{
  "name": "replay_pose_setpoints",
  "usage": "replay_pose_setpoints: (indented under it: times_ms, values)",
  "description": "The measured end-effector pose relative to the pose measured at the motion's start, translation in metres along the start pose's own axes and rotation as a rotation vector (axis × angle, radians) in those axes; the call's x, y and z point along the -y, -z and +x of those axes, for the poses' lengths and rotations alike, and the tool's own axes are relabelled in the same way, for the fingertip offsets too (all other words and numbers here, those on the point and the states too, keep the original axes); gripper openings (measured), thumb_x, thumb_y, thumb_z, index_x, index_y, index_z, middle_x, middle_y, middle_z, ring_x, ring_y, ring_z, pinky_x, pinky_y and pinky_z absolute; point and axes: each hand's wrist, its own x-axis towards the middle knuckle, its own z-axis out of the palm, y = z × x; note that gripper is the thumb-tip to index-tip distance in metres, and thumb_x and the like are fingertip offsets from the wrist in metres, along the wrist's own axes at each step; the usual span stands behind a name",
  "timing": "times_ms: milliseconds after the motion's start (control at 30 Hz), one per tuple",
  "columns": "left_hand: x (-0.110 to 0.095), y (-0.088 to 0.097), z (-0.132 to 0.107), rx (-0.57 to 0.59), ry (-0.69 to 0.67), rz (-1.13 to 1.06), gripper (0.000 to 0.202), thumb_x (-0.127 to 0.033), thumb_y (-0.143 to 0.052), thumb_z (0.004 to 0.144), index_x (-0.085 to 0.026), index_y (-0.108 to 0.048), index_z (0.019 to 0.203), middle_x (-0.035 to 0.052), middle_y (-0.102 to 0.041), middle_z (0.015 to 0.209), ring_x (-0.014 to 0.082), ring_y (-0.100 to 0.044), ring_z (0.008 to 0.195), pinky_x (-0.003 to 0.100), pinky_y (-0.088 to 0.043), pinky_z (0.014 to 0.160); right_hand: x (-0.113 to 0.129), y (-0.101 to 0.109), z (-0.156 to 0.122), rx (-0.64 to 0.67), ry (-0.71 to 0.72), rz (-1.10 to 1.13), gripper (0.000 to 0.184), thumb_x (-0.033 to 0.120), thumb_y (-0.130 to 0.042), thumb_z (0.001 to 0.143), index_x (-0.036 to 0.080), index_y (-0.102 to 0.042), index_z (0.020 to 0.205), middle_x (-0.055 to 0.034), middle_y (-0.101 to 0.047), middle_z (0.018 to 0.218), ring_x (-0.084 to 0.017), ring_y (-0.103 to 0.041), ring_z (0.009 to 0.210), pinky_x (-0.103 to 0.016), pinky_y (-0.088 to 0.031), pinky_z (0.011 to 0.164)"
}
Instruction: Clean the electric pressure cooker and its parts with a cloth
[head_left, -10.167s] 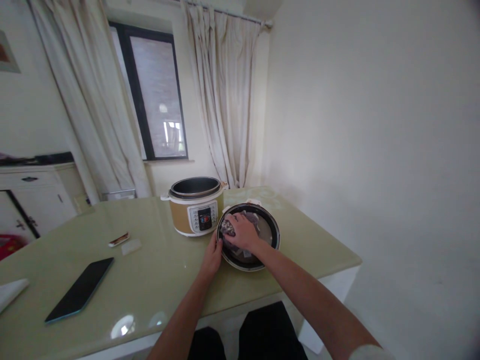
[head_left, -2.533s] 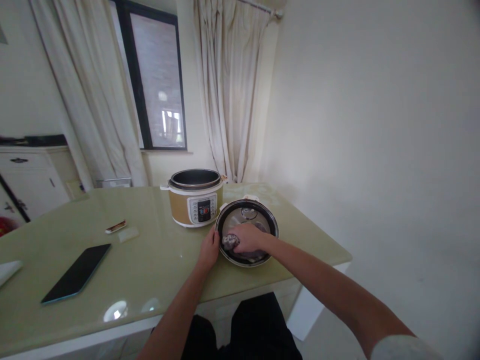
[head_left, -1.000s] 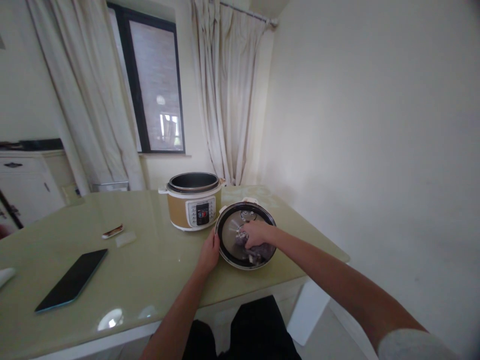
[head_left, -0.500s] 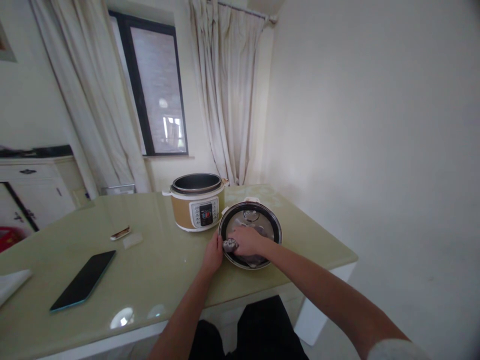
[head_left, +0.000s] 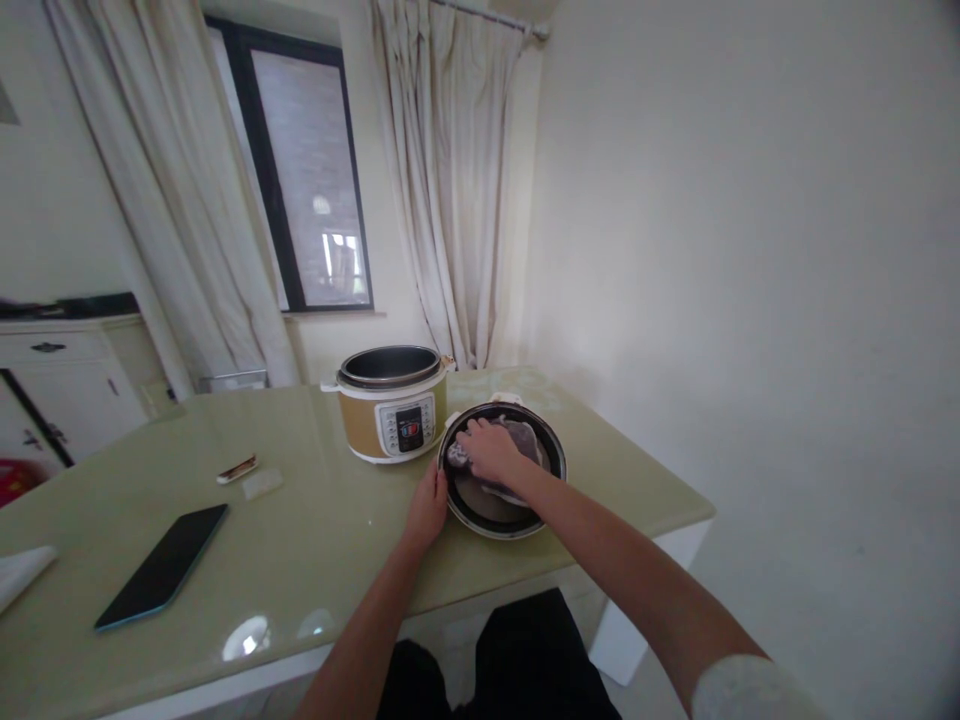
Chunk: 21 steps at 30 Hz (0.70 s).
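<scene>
A round black-rimmed cooker lid (head_left: 510,512) lies upside down on the green glass table (head_left: 315,540). My right hand (head_left: 489,452) presses a grey-purple cloth (head_left: 523,438) onto the lid's inner face, fingers closed over the cloth. My left hand (head_left: 428,507) rests against the lid's left rim, fingers curled on its edge. The tan and white electric cooker (head_left: 390,413) stands open just behind and left of the lid, its dark inner pot showing.
A dark phone (head_left: 160,580) lies on the table at the left, with a small flat object (head_left: 237,468) and a clear wrapper (head_left: 258,485) farther back. White paper (head_left: 19,572) at the far left edge. A wall is close on the right, curtains and window behind.
My right hand has slid the cloth from the lid's near left part up toward its far side. My left hand has stayed on the rim.
</scene>
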Motion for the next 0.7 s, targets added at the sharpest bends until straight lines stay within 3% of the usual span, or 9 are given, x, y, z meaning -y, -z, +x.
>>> replay_pose_setpoints:
  times_ms: [133, 300, 367, 533, 600, 700]
  values:
    - [0.002, 0.003, 0.0, -0.014, 0.03, -0.002, 0.051, -0.046, -0.04, 0.105, -0.016, -0.062, 0.14, 0.0178, -0.07, 0.138, 0.031, -0.066, 0.131, 0.051, -0.047, 0.117, 0.02, -0.014, -0.012, 0.042, 0.118, 0.127, 0.041, 0.031, -0.069, 0.085, 0.017, -0.068, 0.124, -0.0163, -0.068, 0.126, -0.032, -0.067, 0.114, -0.043, -0.058, 0.092]
    - [-0.005, 0.002, 0.0, -0.008, 0.003, -0.022, 0.056, -0.05, -0.036, 0.107, -0.016, -0.061, 0.143, 0.0159, -0.068, 0.144, 0.0283, -0.063, 0.136, 0.048, -0.045, 0.12, -0.009, -0.012, -0.049, 0.175, 0.187, 0.185, 0.047, 0.04, -0.074, 0.082, 0.022, -0.072, 0.125, -0.0146, -0.072, 0.124, -0.034, -0.069, 0.115, -0.044, -0.057, 0.094]
    - [-0.007, 0.002, 0.0, 0.003, -0.012, -0.035, 0.055, -0.05, -0.037, 0.107, -0.016, -0.061, 0.145, 0.0154, -0.067, 0.146, 0.0281, -0.062, 0.137, 0.048, -0.044, 0.121, -0.029, -0.006, -0.057, 0.197, 0.096, 0.157, 0.047, 0.038, -0.075, 0.081, 0.023, -0.072, 0.126, -0.0148, -0.073, 0.124, -0.035, -0.07, 0.115, -0.043, -0.058, 0.092]
    - [-0.01, 0.001, 0.001, 0.008, -0.028, -0.062, 0.054, -0.048, -0.04, 0.106, -0.018, -0.061, 0.146, 0.0142, -0.067, 0.147, 0.0286, -0.059, 0.141, 0.049, -0.043, 0.122, -0.057, 0.003, -0.052, 0.115, -0.329, 0.049, 0.039, 0.032, -0.065, 0.09, 0.019, -0.069, 0.127, -0.0186, -0.071, 0.122, -0.036, -0.073, 0.11, -0.043, -0.06, 0.086]
    - [-0.01, 0.001, 0.001, 0.013, -0.031, -0.065, 0.054, -0.047, -0.04, 0.106, -0.017, -0.061, 0.146, 0.0143, -0.067, 0.147, 0.0285, -0.058, 0.142, 0.049, -0.042, 0.123, -0.055, 0.0, -0.046, 0.073, -0.372, 0.028, 0.038, 0.034, -0.064, 0.093, 0.018, -0.066, 0.128, -0.0191, -0.069, 0.123, -0.036, -0.071, 0.112, -0.043, -0.059, 0.086]
    - [-0.01, 0.002, 0.0, 0.018, -0.024, -0.061, 0.053, -0.044, -0.039, 0.107, -0.016, -0.061, 0.146, 0.0146, -0.066, 0.148, 0.0283, -0.058, 0.142, 0.05, -0.042, 0.123, -0.044, -0.006, -0.036, 0.013, -0.324, 0.018, 0.042, 0.035, -0.067, 0.094, 0.019, -0.062, 0.132, -0.0187, -0.066, 0.128, -0.034, -0.067, 0.118, -0.042, -0.059, 0.09]
